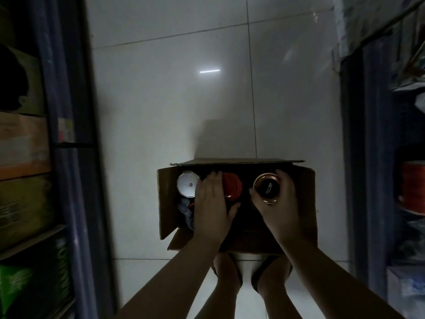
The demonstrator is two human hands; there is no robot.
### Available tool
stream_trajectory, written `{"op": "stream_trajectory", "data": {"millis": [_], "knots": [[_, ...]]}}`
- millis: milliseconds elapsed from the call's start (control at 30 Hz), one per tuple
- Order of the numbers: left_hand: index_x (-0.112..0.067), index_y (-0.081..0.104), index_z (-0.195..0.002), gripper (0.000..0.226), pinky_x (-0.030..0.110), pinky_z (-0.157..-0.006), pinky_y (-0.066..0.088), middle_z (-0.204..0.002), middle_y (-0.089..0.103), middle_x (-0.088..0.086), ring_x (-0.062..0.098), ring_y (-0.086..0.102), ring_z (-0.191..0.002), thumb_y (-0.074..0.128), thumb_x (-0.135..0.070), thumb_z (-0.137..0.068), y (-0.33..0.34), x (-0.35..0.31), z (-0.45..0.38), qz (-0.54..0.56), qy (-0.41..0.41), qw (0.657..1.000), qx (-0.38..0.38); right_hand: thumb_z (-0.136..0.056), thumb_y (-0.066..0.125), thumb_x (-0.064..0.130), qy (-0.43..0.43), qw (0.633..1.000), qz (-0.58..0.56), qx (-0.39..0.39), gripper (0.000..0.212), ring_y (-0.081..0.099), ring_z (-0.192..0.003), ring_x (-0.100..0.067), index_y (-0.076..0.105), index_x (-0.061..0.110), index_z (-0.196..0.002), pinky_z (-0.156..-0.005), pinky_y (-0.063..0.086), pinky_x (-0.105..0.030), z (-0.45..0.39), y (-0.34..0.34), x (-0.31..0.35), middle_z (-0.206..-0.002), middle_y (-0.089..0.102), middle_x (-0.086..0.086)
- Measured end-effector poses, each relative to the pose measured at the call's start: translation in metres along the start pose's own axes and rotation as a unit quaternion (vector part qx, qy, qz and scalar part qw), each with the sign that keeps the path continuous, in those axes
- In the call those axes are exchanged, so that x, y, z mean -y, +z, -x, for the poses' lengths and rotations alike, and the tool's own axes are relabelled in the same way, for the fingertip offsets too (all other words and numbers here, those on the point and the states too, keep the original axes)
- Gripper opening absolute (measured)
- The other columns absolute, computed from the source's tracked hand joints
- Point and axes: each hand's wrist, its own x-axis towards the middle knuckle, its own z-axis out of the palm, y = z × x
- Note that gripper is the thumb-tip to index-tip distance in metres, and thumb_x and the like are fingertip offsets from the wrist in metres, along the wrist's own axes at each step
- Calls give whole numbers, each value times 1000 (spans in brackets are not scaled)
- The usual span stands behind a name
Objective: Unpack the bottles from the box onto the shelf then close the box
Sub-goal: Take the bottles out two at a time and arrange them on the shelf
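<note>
An open cardboard box [305, 203] stands on the tiled floor in front of my feet. Inside I see a white-capped bottle [187, 184] at the left, a red-capped bottle [232, 186] in the middle and a dark bottle with a copper-rimmed cap [266, 187] at the right. My left hand [212, 201] is wrapped around the red-capped bottle. My right hand [281, 201] grips the copper-rimmed bottle from its right side. Something grey with a red trace [186, 211] lies lower in the box, dim and partly hidden.
Blue metal shelving [69, 134] stands along the left with cartons and green packs on it. A second shelf unit [372, 157] on the right holds bags and an orange object [411, 187]. The tiled aisle [184, 100] runs between them beyond the box.
</note>
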Motion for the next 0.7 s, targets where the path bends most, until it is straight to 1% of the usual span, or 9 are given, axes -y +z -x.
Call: {"op": "stream_trajectory", "data": {"millis": [100, 200, 267, 333, 400, 467, 567, 633, 700], "knots": [[-5, 49, -132, 84, 34, -114, 17, -128, 60, 11, 29, 57, -120, 86, -31, -62, 6, -1, -8, -44, -10, 999, -27, -69, 82, 25, -7, 999, 50, 21, 91, 34, -136, -21, 31, 13, -144, -104, 31, -25, -4, 0, -5, -149, 34, -7], [-6, 54, -127, 75, 35, -112, 14, -120, 64, 10, 29, 60, -114, 85, -27, -61, 4, -5, -16, -31, -24, 998, -42, -70, 81, 15, -19, 997, 72, 16, 87, 36, -136, -22, 32, 11, -143, -103, 28, -21, -6, -1, -6, -148, 35, -8], [-8, 54, -129, 72, 41, -116, 22, -125, 62, 8, 28, 55, -119, 82, -26, -65, -1, -7, -17, 5, -40, 999, -37, -71, 80, 13, -34, 997, 71, 13, 83, 40, -133, -20, 36, 12, -141, -101, 29, -19, -4, -6, -4, -145, 39, -6], [-9, 55, -128, 72, 45, -110, 35, -125, 62, 7, 28, 55, -118, 83, -27, -65, -9, -6, -13, 44, -43, 997, -37, -71, 81, 16, -54, 996, 69, 8, 81, 42, -130, -17, 39, 14, -140, -100, 31, -18, 3, -14, 0, -143, 43, -4], [-11, 55, -128, 74, 39, -104, 42, -125, 62, 6, 25, 55, -117, 85, -28, -63, -19, -4, -5, 95, -36, 994, -42, -69, 82, 19, -73, 994, 76, 0, 81, 45, -128, -15, 40, 17, -139, -98, 33, -18, 13, -23, 6, -140, 46, -1], [-13, 53, -131, 77, 29, -102, 41, -127, 60, 3, 18, 53, -118, 86, -28, -62, -34, -6, 7, 132, -24, 990, -38, -67, 83, 21, -90, 993, 77, -11, 82, 46, -125, -12, 41, 20, -138, -96, 33, -10, 28, -36, 16, -138, 48, 1], [-17, 49, -134, 81, 4, -95, 32, -124, 51, -8, -5, 43, -112, 87, -24, -63, -70, -19, 29, 184, -16, 983, -22, -66, 84, 20, -111, 992, 56, -16, 83, 44, -119, -1, 41, 22, -137, -88, 31, 4, 58, -62, 42, -133, 49, 6], [-17, 48, -134, 83, -5, -90, 30, -122, 47, -10, -17, 42, -109, 87, -22, -61, -99, -30, 45, 213, 2, 977, -12, -65, 84, 19, -129, 990, 41, -26, 84, 45, -118, -2, 42, 24, -137, -89, 32, -1, 81, -86, 65, -128, 50, 10], [-20, 48, -134, 84, -5, -92, 30, -121, 45, -16, -23, 36, -116, 86, -26, -59, -133, -44, 61, 229, 30, 973, -7, -64, 84, 18, -145, 988, 27, -37, 83, 47, -116, -4, 42, 30, -134, -91, 33, -9, 107, -114, 93, -121, 49, 22]]}}
